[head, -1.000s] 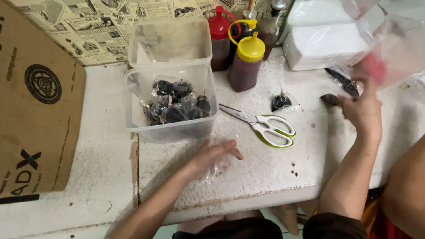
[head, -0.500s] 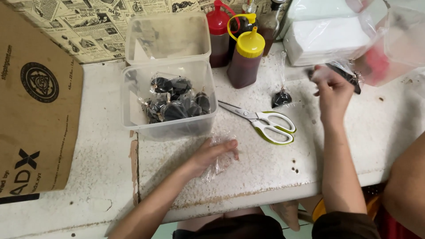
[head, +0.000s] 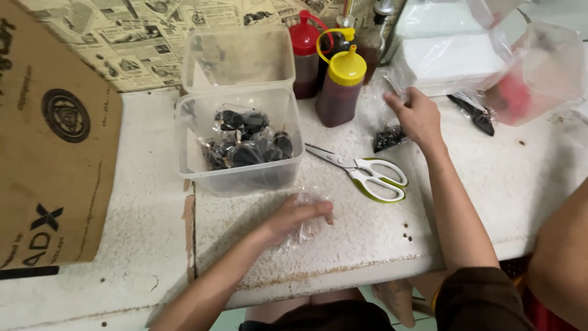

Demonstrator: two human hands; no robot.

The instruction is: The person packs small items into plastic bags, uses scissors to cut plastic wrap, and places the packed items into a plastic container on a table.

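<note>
Observed from the head camera, left to right.

Far left of both hands, a brown cardboard box (head: 52, 153) leans at the edge of the white worktop (head: 367, 245). Up and to the left of the left hand stands a clear plastic tub (head: 239, 144) holding several small tied bags of dark sauce (head: 248, 144); a second, apparently empty tub (head: 239, 58) sits just behind it.

The left hand (head: 297, 217) rests on the worktop in front of the filled tub, fingers curled down over a small clear plastic bag (head: 306, 230). The bag lies flat and looks empty; whether it is pinched or merely pressed down cannot be told.

Between the two hands lie white-and-green scissors (head: 361, 171), blades pointing toward the tub. Behind them, just left of the right hand, stand a red-capped bottle (head: 305, 55) and a yellow-capped bottle (head: 340, 86) of dark sauce.

The right hand (head: 416, 116) reaches forward, fingers spread over thin clear plastic at the near edge of a wrapped stack of white sheets (head: 450, 58); it appears loose, not closed on anything. One filled sauce bag (head: 389, 138) lies just below its wrist.

Judgement: several bags are filled and binned, one filled bag is not yet in the tub, and the bag under the left hand remains unfilled. Work appears partway through.
</note>
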